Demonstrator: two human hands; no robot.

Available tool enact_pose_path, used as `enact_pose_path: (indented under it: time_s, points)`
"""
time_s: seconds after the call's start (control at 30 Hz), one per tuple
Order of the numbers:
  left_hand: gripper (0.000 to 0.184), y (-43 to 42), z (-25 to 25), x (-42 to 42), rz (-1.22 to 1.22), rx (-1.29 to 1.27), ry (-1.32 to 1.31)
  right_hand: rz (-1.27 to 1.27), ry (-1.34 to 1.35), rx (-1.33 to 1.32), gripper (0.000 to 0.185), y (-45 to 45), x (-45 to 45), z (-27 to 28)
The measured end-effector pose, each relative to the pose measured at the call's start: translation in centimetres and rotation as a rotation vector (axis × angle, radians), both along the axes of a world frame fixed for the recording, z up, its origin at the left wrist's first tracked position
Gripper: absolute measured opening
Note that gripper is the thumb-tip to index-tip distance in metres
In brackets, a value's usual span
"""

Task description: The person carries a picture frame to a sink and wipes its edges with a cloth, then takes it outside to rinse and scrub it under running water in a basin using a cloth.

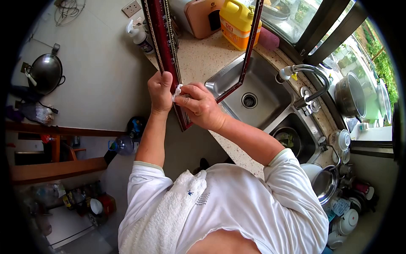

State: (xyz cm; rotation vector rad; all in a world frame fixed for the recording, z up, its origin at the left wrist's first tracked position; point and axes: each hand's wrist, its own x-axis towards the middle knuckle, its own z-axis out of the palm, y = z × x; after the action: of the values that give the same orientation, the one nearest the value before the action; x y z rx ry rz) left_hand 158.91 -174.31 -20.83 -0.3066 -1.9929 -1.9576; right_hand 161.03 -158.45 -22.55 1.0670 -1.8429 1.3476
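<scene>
A dark red frame with beaded gold-coloured edging is held up in front of me, its lower corner near my waist and its far side reaching over the sink. My left hand is wrapped round the wide left side of the frame, thumb up. Pinched between the fingers of my right hand is a small white cloth or tissue, which touches the same side of the frame just right of my left hand.
A steel double sink with a curved tap lies at the right. Behind it stand a yellow jug and a white pump bottle. Bowls are stacked at the lower right. A wok hangs on the left wall.
</scene>
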Motion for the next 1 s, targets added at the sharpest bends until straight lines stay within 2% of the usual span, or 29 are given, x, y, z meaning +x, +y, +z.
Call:
enact_pose_path:
  time_s: [0.03, 0.07, 0.17, 0.4, 0.6, 0.87, 1.0]
  points:
    - [0.047, 0.1, -0.1, 0.2, 0.001, -0.022, -0.034, 0.002, -0.013, -0.005, 0.031, -0.2, 0.2, -0.6]
    - [0.029, 1.1, 0.1, 0.7, 0.031, 0.126, -0.104, 0.004, -0.026, -0.010, 0.030, -0.3, 0.4, -1.2]
    - [0.027, 1.4, -1.1, 1.0, 0.092, 0.198, -0.119, -0.002, -0.064, -0.027, 0.027, -0.7, 1.2, -2.5]
    - [0.037, 0.1, -3.8, 1.6, 0.050, 0.257, -0.108, 0.030, -0.193, 0.106, 0.026, -0.5, 5.5, -9.4]
    - [0.044, 0.1, -2.9, 1.9, 0.107, 0.214, -0.032, 0.061, -0.283, 0.249, 0.034, 1.0, 8.7, -17.2]
    - [0.046, 0.0, -1.2, 1.5, 0.234, 0.318, -0.017, 0.008, -0.275, 0.254, 0.035, 1.9, 8.8, -14.5]
    - [0.051, -0.8, -0.3, 1.8, 0.252, 0.332, -0.049, -0.034, -0.289, 0.231, 0.033, 3.9, 7.4, -15.7]
